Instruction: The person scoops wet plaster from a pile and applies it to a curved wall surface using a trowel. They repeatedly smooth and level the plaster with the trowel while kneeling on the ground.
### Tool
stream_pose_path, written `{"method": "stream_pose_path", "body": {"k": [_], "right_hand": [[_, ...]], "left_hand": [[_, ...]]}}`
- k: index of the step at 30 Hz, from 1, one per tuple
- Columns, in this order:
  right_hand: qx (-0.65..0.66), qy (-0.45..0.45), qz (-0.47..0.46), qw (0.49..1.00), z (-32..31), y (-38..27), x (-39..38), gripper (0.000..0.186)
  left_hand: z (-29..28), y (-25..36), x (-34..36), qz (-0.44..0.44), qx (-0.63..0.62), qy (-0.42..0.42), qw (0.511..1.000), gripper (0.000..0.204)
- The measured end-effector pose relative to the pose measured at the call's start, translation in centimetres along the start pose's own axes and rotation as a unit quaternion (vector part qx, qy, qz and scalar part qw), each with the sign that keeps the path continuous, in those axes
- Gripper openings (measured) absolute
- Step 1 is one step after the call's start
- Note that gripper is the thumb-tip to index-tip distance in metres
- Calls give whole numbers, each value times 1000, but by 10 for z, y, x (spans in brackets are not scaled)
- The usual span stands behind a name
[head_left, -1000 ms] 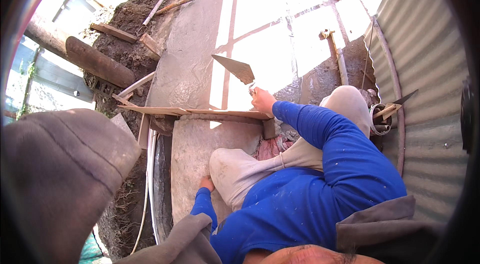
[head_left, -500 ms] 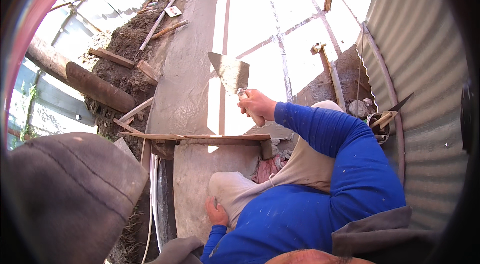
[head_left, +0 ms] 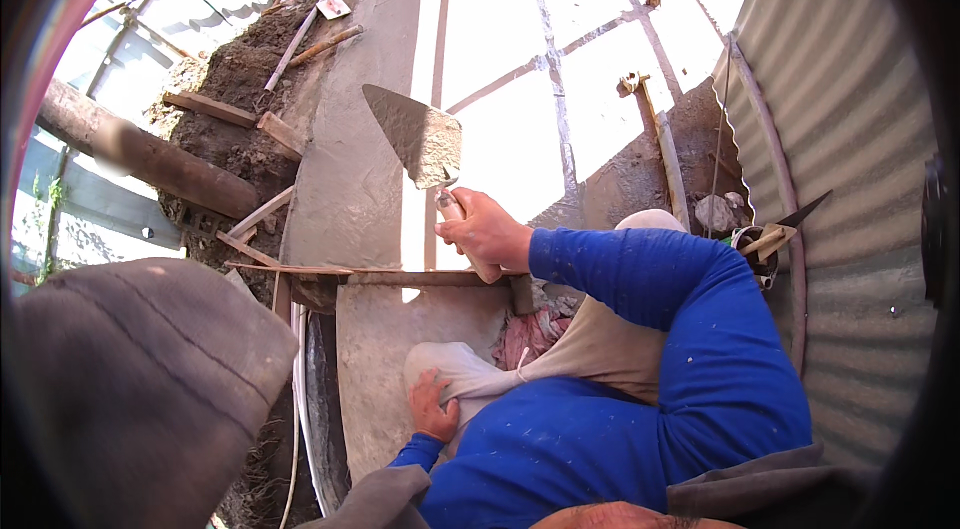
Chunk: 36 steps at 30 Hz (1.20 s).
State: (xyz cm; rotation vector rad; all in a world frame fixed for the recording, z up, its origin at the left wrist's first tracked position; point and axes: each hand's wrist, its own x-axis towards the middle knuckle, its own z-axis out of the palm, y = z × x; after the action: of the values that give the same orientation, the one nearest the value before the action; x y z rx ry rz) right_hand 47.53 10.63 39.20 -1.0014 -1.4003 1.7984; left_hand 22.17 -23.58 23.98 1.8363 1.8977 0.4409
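My right hand grips the handle of a cement-coated trowel, its blade raised at centre frame over the wet concrete strip. My left hand rests low in the frame, fingers pressed on my knee.

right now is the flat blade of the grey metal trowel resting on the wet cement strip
No, the right hand holds the grey metal trowel with its flat blade raised, clear of the wet cement strip.
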Motion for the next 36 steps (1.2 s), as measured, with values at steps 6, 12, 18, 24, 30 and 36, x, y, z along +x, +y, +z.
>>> {"method": "stream_pose_path", "body": {"k": [6, 12, 18, 24, 30, 36], "right_hand": [[7, 8, -41, 999, 2, 6, -7, 33], [-19, 17, -23, 999, 1, 1, -12, 37], [-17, 13, -32, 999, 3, 7, -10, 31], [-34, 14, -2, 999, 6, 16, -5, 33], [-38, 16, -7, 999, 7, 14, -5, 30], [-51, -2, -22, 998, 5, 15, -6, 28]], "left_hand": [[1, 3, -2, -7, 1, 4, 1000, 49], [-1, 4, 0, -8, 9, 0, 1000, 49], [-3, 5, 1, -8, 9, 2, 1000, 48], [-3, 3, 0, -7, 4, 10, 1000, 47], [-3, 2, 0, -2, 1, 15, 1000, 46], [-1, 0, -1, 9, -2, 24, 1000, 47]]}}
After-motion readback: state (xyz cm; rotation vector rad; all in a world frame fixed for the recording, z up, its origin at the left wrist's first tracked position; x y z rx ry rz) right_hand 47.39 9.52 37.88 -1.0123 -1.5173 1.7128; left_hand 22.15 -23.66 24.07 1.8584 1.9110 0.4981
